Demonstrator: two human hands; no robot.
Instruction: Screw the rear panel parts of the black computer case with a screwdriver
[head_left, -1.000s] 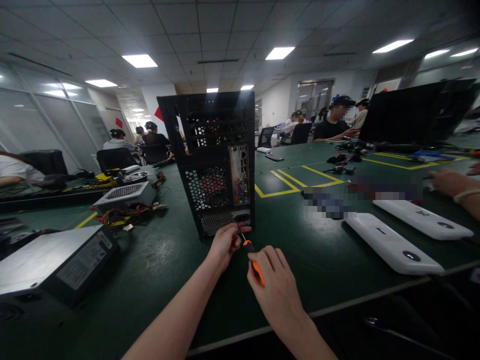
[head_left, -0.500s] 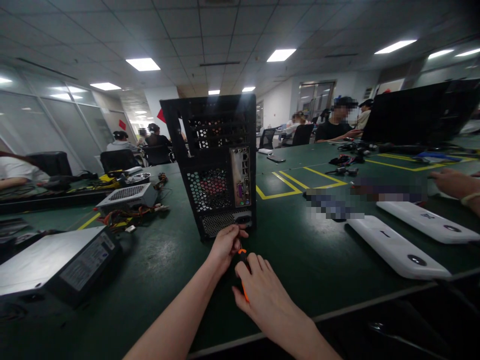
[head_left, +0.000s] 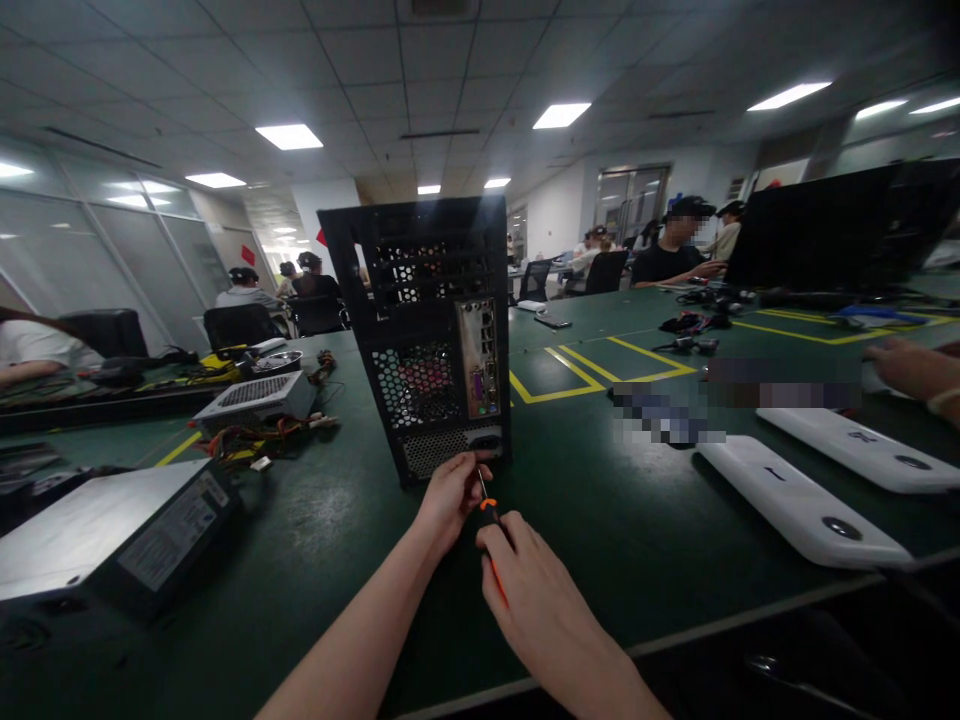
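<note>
A black computer case [head_left: 442,330] stands upright on the green table, its rear panel with ports and vent holes facing me. My right hand [head_left: 536,580] is closed around the orange and black handle of a screwdriver [head_left: 489,510], whose thin metal shaft points up towards the case's lower edge. At that edge my left hand [head_left: 451,492] is closed, fingertips pinched together near the screwdriver's tip and close to the power socket. Whatever sits between those fingertips is hidden or too small to name.
Loose power supply units [head_left: 112,540] and bundled cables [head_left: 247,437] lie at the left. On the right are two white devices [head_left: 802,500], a monitor [head_left: 817,230] and another person's hand [head_left: 911,365]. Yellow tape [head_left: 559,395] marks the green table [head_left: 600,480]. Other people sit further back.
My right hand and the screwdriver handle have shifted slightly right and down, and more of the metal shaft shows. My left hand stays at the case's lower edge.
</note>
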